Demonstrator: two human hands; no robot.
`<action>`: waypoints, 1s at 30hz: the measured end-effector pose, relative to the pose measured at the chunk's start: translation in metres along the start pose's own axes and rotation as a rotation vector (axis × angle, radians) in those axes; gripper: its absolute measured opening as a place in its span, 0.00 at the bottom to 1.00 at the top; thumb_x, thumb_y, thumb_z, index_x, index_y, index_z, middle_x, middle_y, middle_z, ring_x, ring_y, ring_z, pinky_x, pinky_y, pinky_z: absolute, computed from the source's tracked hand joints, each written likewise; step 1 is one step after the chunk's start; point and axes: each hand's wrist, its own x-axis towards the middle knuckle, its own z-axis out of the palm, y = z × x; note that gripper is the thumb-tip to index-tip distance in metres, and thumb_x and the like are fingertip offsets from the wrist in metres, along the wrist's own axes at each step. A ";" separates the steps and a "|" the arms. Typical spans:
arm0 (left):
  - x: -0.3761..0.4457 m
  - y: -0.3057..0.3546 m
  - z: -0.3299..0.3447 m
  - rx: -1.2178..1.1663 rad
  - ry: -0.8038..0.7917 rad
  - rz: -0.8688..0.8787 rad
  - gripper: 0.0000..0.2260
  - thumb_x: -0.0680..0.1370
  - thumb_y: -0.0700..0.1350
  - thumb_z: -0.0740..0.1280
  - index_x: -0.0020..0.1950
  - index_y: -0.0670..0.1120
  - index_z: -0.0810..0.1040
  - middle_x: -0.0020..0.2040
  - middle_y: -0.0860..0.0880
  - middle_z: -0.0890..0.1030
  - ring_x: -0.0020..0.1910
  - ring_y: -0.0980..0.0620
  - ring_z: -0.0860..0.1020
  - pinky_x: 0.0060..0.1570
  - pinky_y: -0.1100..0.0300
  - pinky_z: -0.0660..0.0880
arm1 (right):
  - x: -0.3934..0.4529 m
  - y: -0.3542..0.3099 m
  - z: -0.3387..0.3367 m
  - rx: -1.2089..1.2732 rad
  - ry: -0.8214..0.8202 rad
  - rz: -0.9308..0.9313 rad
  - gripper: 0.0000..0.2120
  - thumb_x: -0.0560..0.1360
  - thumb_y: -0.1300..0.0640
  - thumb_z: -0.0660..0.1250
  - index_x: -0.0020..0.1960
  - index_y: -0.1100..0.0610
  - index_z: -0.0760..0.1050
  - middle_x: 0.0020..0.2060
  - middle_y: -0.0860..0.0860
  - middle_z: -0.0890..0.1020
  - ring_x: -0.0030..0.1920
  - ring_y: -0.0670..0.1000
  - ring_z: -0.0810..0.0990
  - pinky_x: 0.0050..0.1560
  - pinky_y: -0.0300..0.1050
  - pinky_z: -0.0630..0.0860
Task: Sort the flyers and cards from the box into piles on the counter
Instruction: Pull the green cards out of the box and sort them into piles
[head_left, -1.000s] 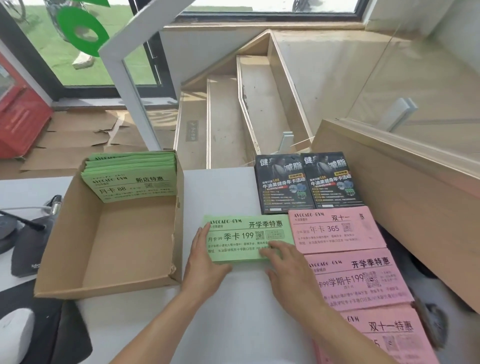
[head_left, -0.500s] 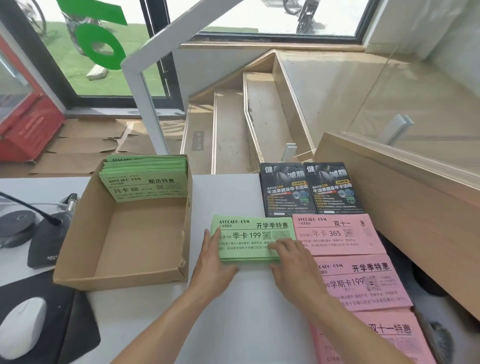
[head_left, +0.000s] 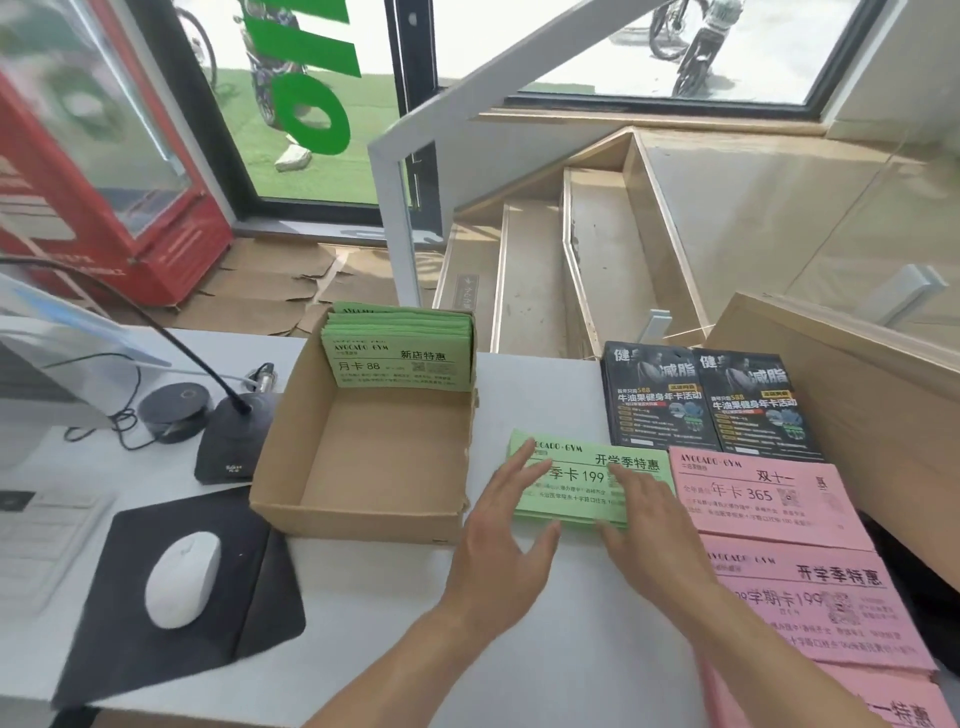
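While both hands lie flat on the newest pile, the scene reads as follows.

Left hand (head_left: 501, 525): fingers straight, resting on the left end of the green stack (head_left: 582, 486); nothing gripped.
Right hand (head_left: 652, 525): fingers straight, resting on the right half of the same stack; nothing gripped. The two hands are side by side, a gap between them.
Green stack: lies flat on the white counter (head_left: 519, 639), just right of the cardboard box (head_left: 363, 452), its right edge touching the pink cards.
Pink cards (head_left: 769, 499): three piles in a column, far to near, along the right side.
Black flyers (head_left: 706, 400): two piles side by side, beyond the green stack and pink cards.
Box contents: one bundle of green flyers (head_left: 400, 353) leans against the far wall; the rest of the floor is bare.
Handling: judged light, thin paper, flexible and prone to fanning or sliding sheet over sheet. Take hold of the bundle at both short ends, thumbs on top, and lift it as one block.
Left area: mouse (head_left: 182, 577) on a dark pad, microphone base (head_left: 234, 441).
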 end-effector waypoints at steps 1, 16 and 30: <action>0.004 0.004 -0.011 -0.036 0.031 0.014 0.27 0.75 0.39 0.74 0.72 0.51 0.72 0.75 0.60 0.70 0.74 0.61 0.68 0.70 0.67 0.66 | 0.003 -0.011 -0.001 0.080 0.027 -0.016 0.30 0.77 0.50 0.69 0.77 0.50 0.62 0.69 0.48 0.72 0.69 0.50 0.69 0.70 0.48 0.66; 0.128 -0.102 -0.178 0.514 0.061 -0.132 0.27 0.77 0.45 0.72 0.75 0.50 0.70 0.74 0.52 0.71 0.74 0.53 0.66 0.75 0.56 0.62 | 0.116 -0.168 0.013 0.149 0.046 -0.310 0.25 0.82 0.55 0.62 0.78 0.50 0.63 0.77 0.46 0.64 0.78 0.47 0.57 0.77 0.42 0.51; 0.161 -0.152 -0.168 0.671 0.084 -0.088 0.30 0.74 0.31 0.67 0.75 0.45 0.69 0.73 0.45 0.71 0.77 0.44 0.62 0.73 0.49 0.66 | 0.159 -0.182 0.041 -0.010 0.284 -0.360 0.26 0.71 0.67 0.66 0.67 0.53 0.76 0.60 0.51 0.80 0.64 0.55 0.73 0.71 0.47 0.62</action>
